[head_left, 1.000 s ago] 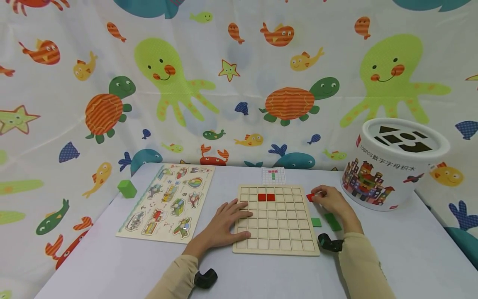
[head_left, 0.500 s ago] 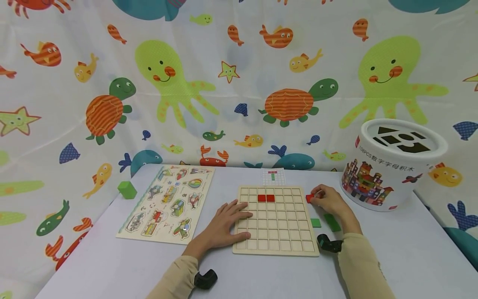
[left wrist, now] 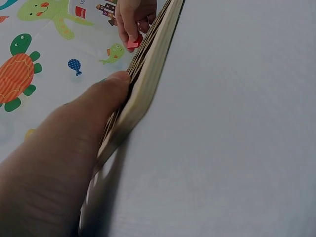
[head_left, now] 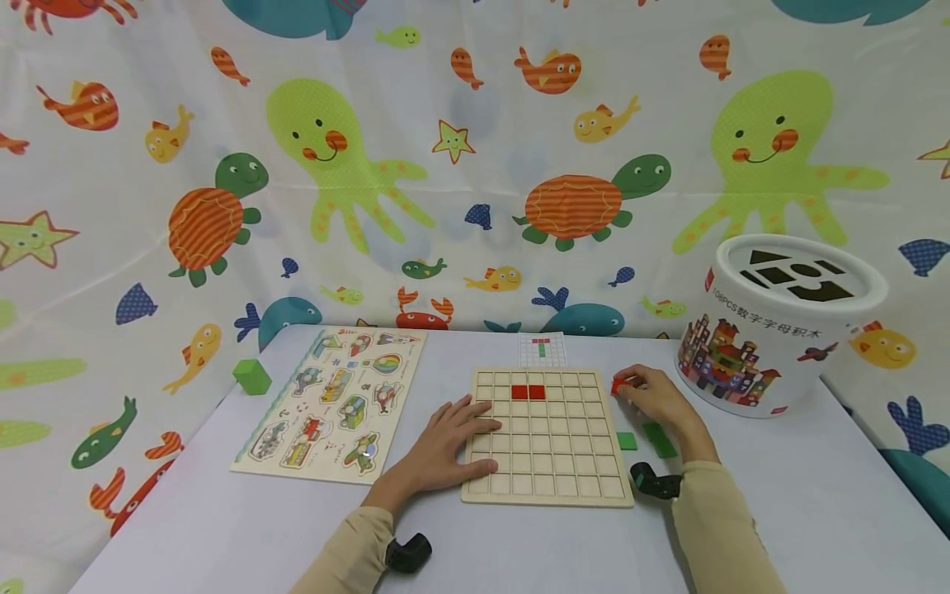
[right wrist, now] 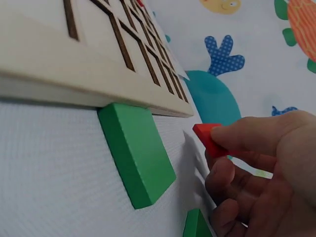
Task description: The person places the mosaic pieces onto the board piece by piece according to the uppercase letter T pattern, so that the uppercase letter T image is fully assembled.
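- Red block (right wrist: pixel 205 136): I had it off the board, just beyond the far right corner, and it looked lifted from the tabletop (head_left: pixel 534 553).
- My right hand (head_left: pixel 656 396) pinched it between thumb and fingertips; the lower fingers were curled beneath.
- Over the last second the block had turned a little in that pinch, tipping so that less of it showed from above, while the hand itself barely travelled.
- I judged that a change of hold rather than a placing: the grid board (head_left: pixel 549 488) had gained nothing in that time.
- On it, the two red tiles (head_left: pixel 537 392) sat where they had been, side by side in the second row from the far edge, third and fourth from the left.
- My left hand (head_left: pixel 449 445) had not shifted either. Its fingers lay spread over the board's left side, gripping no piece, the thumb at the near part of that edge; I took it to be steadying the board.
- A green tile (head_left: pixel 627 441) lay at the board's right edge, and a green block (head_left: pixel 659 440) lay just right of it, under my right wrist; both were untouched.
- Beyond the board's far edge stood the small pattern card (head_left: pixel 543 350), showing a red-and-green figure on a grid.
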Motion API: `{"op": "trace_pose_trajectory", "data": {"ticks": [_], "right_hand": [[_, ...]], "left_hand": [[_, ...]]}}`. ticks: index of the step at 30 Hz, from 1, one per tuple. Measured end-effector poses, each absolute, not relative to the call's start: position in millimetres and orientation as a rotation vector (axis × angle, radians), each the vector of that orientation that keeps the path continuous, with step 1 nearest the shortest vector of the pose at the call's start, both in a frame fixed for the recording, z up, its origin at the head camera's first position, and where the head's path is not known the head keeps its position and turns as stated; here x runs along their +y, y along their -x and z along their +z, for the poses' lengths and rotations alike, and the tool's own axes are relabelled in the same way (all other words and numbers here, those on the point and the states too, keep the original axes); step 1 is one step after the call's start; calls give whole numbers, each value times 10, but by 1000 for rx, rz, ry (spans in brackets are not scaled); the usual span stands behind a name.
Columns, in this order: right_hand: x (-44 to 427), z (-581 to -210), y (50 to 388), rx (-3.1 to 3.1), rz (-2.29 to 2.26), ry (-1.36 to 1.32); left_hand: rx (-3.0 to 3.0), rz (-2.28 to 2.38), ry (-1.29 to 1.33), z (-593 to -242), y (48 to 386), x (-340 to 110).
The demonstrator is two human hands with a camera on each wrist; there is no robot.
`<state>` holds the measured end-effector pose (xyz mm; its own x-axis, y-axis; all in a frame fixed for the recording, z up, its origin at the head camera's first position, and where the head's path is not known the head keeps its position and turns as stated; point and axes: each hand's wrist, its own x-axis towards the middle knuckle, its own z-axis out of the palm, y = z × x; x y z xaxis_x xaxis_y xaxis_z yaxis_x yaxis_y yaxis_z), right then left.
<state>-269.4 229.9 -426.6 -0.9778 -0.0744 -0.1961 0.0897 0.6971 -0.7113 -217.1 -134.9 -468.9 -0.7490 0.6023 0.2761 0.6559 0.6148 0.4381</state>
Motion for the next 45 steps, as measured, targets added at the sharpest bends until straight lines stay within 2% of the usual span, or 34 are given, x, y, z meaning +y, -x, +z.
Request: {"op": "trace_pose_trajectory", "data": {"ticks": [19, 35, 45], "right_hand": [[2211, -4307, 2742, 2659, -1429, -15], [2075, -4265, 2726, 2663, -1395, 3], [1942, -4282, 2723, 2714, -1423, 112]], "left_hand": [[-2733, -805, 1069, -4681, 2168, -1355], [-2729, -813, 1075, -4694, 2182, -1356], [-2741, -805, 1065, -4693, 2182, -1360]]}}
